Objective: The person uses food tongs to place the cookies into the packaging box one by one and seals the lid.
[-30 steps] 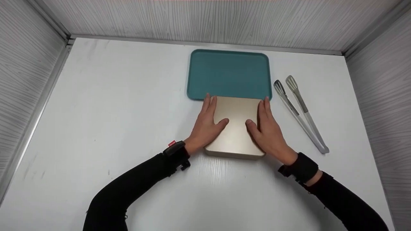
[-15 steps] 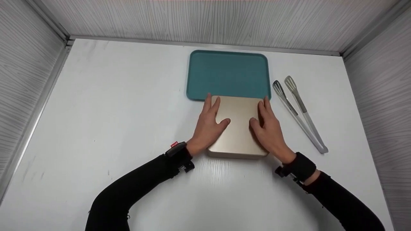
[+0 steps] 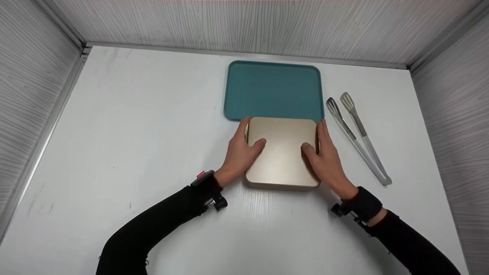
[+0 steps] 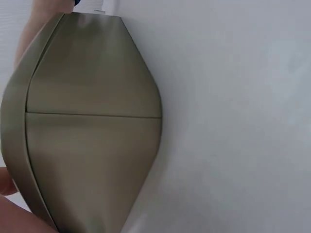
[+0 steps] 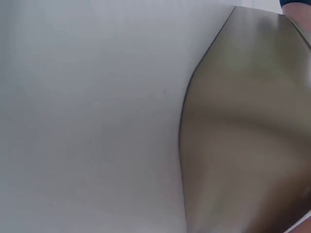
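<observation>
A gold rectangular metal tin [image 4: 92, 160] stands on the table, its lid [image 3: 282, 152] on top. My left hand [image 3: 241, 152] holds the lid's left side, thumb on the top face and fingers along the edge. On the opposite side, my right hand [image 3: 326, 160] grips it the same way, its thumb also on top. The left wrist view shows the lid's rim along the tin's body, with a dark seam that widens a little toward one end. What the tin contains is hidden.
Just behind the tin lies a teal tray [image 3: 273, 89], its front edge overlapped by the lid in the head view. Metal tongs [image 3: 361, 143] with slotted ends lie spread to the right. Grey panels [image 3: 244, 26] wall in the white table [image 3: 153, 114].
Both hands have spread outward to the lid's side edges, the left one drawing back slightly. The lid's far edge now looks wider in the head view. Tray and tongs have stayed put.
</observation>
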### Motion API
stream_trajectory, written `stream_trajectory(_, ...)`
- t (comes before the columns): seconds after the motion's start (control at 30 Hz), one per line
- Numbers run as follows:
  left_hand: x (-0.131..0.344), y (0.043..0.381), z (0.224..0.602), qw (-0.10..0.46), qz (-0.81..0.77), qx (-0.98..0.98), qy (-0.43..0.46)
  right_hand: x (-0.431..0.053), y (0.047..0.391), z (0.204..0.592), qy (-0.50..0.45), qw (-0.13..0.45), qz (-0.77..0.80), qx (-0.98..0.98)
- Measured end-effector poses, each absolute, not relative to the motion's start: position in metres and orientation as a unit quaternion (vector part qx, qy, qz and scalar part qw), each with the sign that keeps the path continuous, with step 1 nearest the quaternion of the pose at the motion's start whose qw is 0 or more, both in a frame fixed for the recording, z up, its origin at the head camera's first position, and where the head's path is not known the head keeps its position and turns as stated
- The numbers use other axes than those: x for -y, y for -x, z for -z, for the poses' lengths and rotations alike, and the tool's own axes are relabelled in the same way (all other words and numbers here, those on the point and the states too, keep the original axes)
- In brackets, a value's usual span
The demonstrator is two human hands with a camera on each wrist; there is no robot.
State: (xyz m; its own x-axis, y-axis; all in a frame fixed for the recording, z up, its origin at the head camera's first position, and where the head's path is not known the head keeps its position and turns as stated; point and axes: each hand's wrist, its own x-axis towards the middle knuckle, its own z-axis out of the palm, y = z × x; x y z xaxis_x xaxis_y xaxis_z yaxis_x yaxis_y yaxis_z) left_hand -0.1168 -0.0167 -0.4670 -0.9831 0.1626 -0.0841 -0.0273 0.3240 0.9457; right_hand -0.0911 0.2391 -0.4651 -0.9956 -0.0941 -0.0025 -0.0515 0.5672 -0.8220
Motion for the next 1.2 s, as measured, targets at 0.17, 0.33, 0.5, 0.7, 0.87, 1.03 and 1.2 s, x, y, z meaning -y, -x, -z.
stream_trajectory(0.17, 0.019, 0.108, 0.469, 0.104, -0.592, -0.798, -0.039, -0.245, 0.082, 0.464, 0.028, 0.069, 0.444, -0.893)
stream_trajectory(0.33, 0.018, 0.106, 0.468, 0.121, -0.606, -0.785, -0.055, -0.243, 0.077, 0.458, 0.044, 0.057, 0.440, -0.895)
stream_trajectory(0.5, 0.017, 0.106, 0.460, 0.118, -0.612, -0.780, -0.052, -0.243, 0.077, 0.449, 0.051, 0.050, 0.441, -0.895)
stream_trajectory(0.7, 0.014, 0.102, 0.456, 0.115, -0.580, -0.804, -0.069, -0.246, 0.077, 0.450, 0.031, 0.067, 0.427, -0.901)
stream_trajectory(0.87, 0.012, 0.100, 0.461, 0.096, -0.561, -0.817, -0.093, -0.248, 0.076, 0.458, 0.031, 0.078, 0.427, -0.900)
stream_trajectory(1.03, 0.012, 0.102, 0.462, 0.090, -0.559, -0.818, -0.099, -0.248, 0.077, 0.463, 0.040, 0.064, 0.429, -0.900)
stream_trajectory(1.2, 0.013, 0.102, 0.463, 0.088, -0.558, -0.819, -0.103, -0.247, 0.077, 0.467, 0.050, 0.046, 0.419, -0.905)
